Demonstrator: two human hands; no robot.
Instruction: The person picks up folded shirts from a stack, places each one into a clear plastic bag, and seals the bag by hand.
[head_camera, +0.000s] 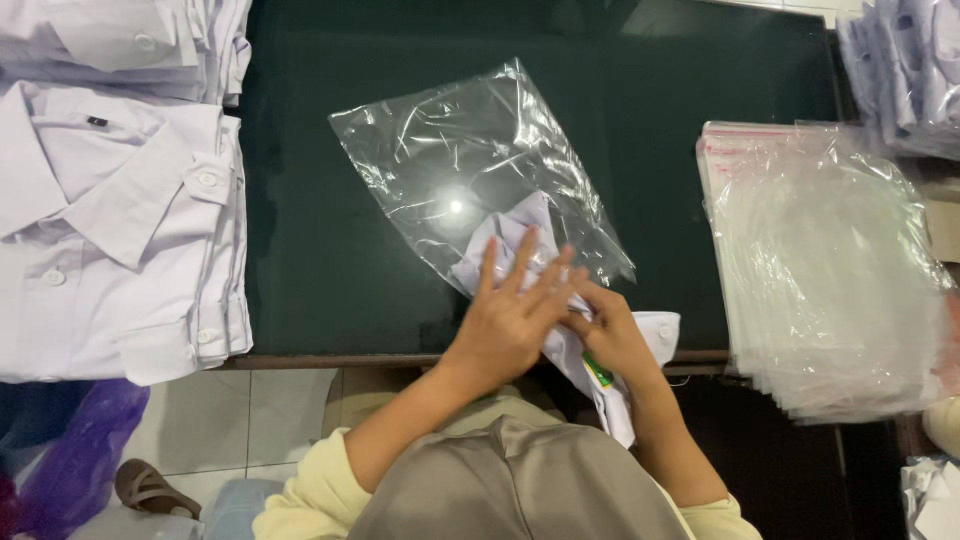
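Stack of folded white cotton shirts (110, 220) sits far left on the dark green tabletop (300, 200). Left hand (510, 320) lies flat, fingers spread, pressing the folded white shirt (525, 235), only its collar end inside the crinkly clear plastic bag (470, 170); most remains outside. Right hand (610, 335) pinches the shirt's near end; glossy pile of empty clear bags (830, 270) right.

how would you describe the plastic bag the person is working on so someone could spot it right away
Start at the dark green table. Near its middle, tilted, lies a single clear plastic bag, with a folded white shirt partly inside its lower end under the left hand and right hand. Unlike the stack of empty bags at the right, it lies alone and holds cloth.
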